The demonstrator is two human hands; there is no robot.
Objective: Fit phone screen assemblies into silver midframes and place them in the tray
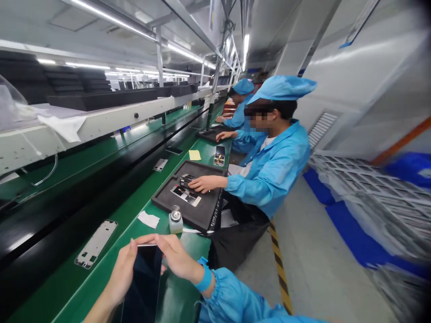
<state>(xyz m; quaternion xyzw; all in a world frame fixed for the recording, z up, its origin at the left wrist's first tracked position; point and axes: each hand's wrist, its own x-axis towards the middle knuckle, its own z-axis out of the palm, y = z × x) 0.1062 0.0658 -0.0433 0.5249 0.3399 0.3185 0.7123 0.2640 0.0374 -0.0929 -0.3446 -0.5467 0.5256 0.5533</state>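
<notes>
A dark smartphone (143, 282), its glossy black face toward me, is held upright between both hands above the green bench (183, 296). Along its left edge my left hand (123, 271) is closed, fingers reaching over the top. My right hand (177, 258), with a blue band at the wrist, grips the upper right side. Some fingertips are hidden behind the phone. Just beyond the hands stand a small dispenser bottle (175, 220) with a metal top and a crumpled white wipe (148, 219). To the left lies a pale phone frame (96, 243).
A black foam tray (163, 196) holds phone parts under a co-worker's hand (208, 183). Beyond it are a yellow note (194, 154) and an opened phone (219, 155). The dark conveyor belt (111, 197) runs along the left, below a white shelf (111, 123).
</notes>
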